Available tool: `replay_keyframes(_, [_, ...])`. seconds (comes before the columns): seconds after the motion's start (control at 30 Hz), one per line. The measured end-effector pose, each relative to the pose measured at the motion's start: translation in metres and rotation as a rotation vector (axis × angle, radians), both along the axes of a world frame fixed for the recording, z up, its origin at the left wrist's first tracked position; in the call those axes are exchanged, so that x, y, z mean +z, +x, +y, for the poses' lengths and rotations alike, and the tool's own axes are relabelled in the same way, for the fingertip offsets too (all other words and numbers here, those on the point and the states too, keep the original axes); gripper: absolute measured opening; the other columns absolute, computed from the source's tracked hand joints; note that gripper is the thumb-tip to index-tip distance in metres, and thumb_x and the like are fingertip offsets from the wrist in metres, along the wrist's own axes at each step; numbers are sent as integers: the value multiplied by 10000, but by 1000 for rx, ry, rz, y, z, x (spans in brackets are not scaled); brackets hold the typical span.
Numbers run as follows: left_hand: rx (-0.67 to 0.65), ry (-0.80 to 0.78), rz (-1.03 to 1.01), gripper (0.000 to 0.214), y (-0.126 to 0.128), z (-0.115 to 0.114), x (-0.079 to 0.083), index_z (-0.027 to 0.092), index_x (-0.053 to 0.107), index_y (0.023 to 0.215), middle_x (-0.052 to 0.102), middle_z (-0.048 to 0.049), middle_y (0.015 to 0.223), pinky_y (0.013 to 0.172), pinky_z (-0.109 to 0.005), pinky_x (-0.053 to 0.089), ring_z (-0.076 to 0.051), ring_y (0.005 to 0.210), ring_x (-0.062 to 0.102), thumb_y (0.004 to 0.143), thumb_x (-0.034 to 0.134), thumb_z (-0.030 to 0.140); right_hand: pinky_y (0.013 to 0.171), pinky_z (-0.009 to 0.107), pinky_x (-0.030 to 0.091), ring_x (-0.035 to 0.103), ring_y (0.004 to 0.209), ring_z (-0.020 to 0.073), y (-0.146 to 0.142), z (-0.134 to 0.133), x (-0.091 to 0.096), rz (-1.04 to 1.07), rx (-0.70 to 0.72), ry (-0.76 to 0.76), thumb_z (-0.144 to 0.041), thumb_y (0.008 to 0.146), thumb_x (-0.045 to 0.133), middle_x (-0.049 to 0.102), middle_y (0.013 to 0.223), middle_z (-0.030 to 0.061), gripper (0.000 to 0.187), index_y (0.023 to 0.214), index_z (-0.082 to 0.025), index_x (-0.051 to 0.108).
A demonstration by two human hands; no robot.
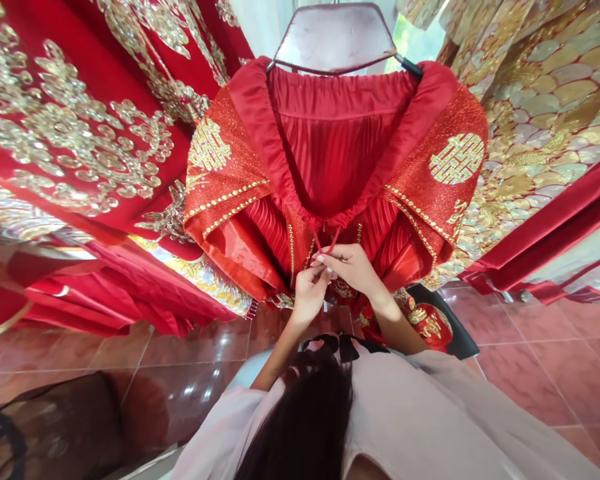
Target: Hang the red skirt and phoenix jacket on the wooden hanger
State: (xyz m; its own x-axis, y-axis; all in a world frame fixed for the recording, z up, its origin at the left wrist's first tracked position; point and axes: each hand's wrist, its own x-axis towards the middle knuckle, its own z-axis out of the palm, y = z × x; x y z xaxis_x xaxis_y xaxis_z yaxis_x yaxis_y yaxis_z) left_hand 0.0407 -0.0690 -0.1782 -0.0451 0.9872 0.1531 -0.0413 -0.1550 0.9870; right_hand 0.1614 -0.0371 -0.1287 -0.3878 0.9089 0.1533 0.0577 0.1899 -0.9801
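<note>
In front of me a red pleated skirt (330,153) with a gathered waistband and gold-embroidered panels hangs from a hanger (335,40). A thin red drawstring (325,239) comes out of the low middle of the waistband. Below it my left hand (310,290) and my right hand (347,267) meet, with fingertips pinched together on the cord. My right hand reaches over the left, so part of the cord between the fingers is hidden.
A red garment with silver beading (80,133) hangs on the left. Gold scale-patterned garments (545,113) hang at the right. A dark sheer-covered item (50,427) sits on the tiled floor (535,360) at lower left. Behind my right forearm are red gold-decorated pieces (430,323).
</note>
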Motion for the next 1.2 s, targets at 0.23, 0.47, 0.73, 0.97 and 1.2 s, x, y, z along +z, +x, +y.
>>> replay_keyframes(0.23, [180,281,43,261,-27,11,23,169,707,1003,679,-80,1007,865,-293,502,-167,918,642,839,619,351,569,182,443,572,567,91,-2,-7,0,8,-108,86,-366,827,580,652,653,30,291,713,-121,687])
replay_keyframes(0.47, [353,544,538,164,-17,22,43,197,731,977,588,-36,826,754,-221,481,-126,822,572,835,649,194,548,190,443,571,522,103,-17,-10,-13,23,-162,61,-326,839,535,611,603,20,274,659,-126,591])
replay_keyframes(0.73, [63,321,741,269,-22,29,59,193,688,1073,600,-86,1053,897,-322,461,-184,988,573,935,459,226,566,190,393,578,534,117,-17,-11,-14,-237,-271,242,-270,871,471,612,586,22,262,662,-141,565])
replay_keyframes(0.97, [340,441,429,170,-8,37,44,152,707,918,700,-73,994,834,-298,537,-166,859,664,835,560,129,579,200,385,570,549,126,-18,-10,-17,-294,-269,274,-245,877,447,614,611,34,243,698,-143,577])
replay_keyframes(1.2, [310,325,39,92,-2,45,42,126,687,835,689,-95,1032,720,-250,568,-149,767,684,767,624,126,604,200,419,590,577,125,-17,-7,-21,-259,-245,258,-269,893,441,638,665,43,262,722,-142,593])
